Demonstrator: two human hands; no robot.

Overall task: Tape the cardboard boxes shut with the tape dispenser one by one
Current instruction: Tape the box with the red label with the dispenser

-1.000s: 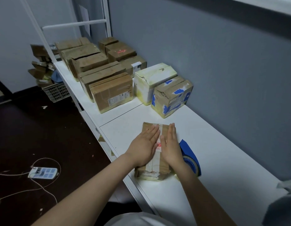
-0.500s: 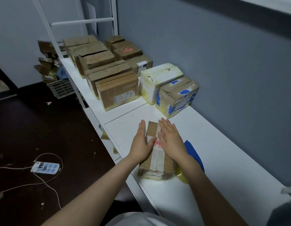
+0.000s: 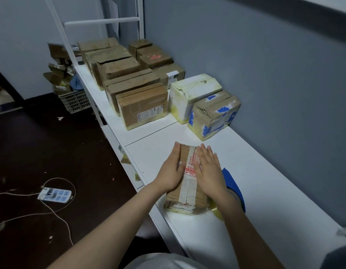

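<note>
A small brown cardboard box [image 3: 187, 193] lies near the front edge of the white table [image 3: 265, 181], with a strip of clear tape with red print running down its top. My left hand [image 3: 171, 171] lies flat along the box's left edge, fingers straight. My right hand [image 3: 209, 169] presses flat on the right half of the top. The blue tape dispenser [image 3: 233, 189] with its yellowish roll sits just right of the box, partly hidden by my right forearm.
Further back stand a blue-patched brown box [image 3: 214, 115], a white-and-yellow box [image 3: 191, 94] and several brown boxes [image 3: 143, 105] in rows to the far end. A grey wall runs along the right. On the dark floor lie a power strip [image 3: 55, 196] and a crate [image 3: 75, 101].
Both hands have slid apart from the taped centre seam toward the box's sides, the left one reaching the left edge. The view has shifted slightly.
</note>
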